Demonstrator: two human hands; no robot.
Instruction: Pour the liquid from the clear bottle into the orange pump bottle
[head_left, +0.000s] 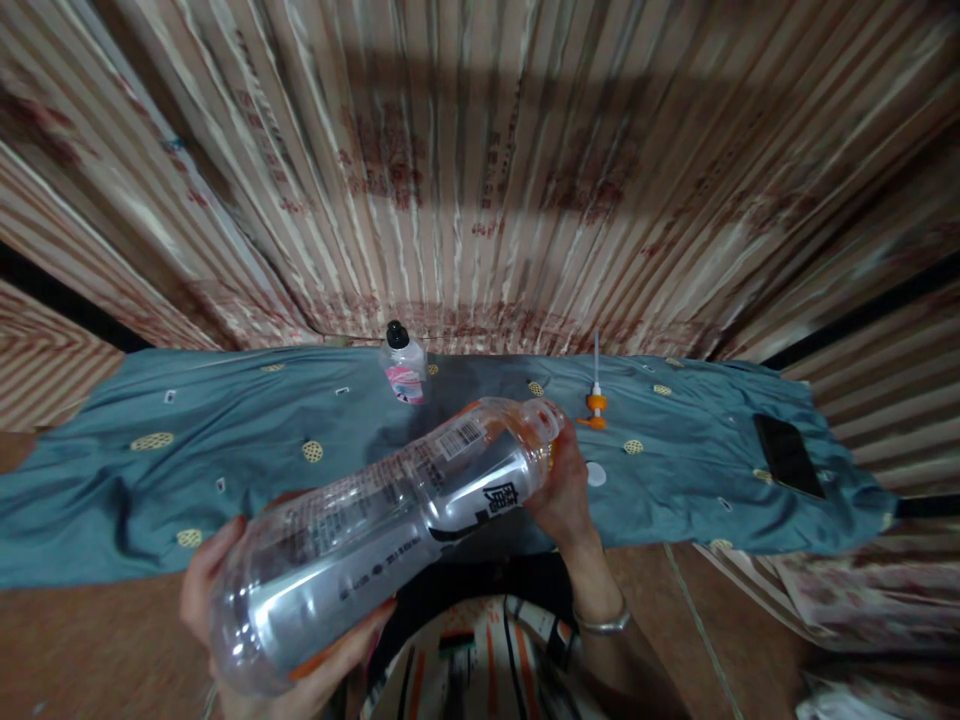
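A large clear plastic bottle with printed labels lies tilted across the view, its open neck toward the upper right. Fingers of my left hand wrap around its base at the lower left. Near the neck, my right hand grips the bottle's shoulder. An orange pump head with a white tube rests on the cloth, beyond my right hand. Beside that hand is a small white disc. A small clear bottle with a black cap and pink label stands at the cloth's back edge.
A blue-green patterned cloth covers the surface. A dark phone-like slab lies on its right end. Striped, pleated curtains hang behind and on both sides, with dark bars at left and right.
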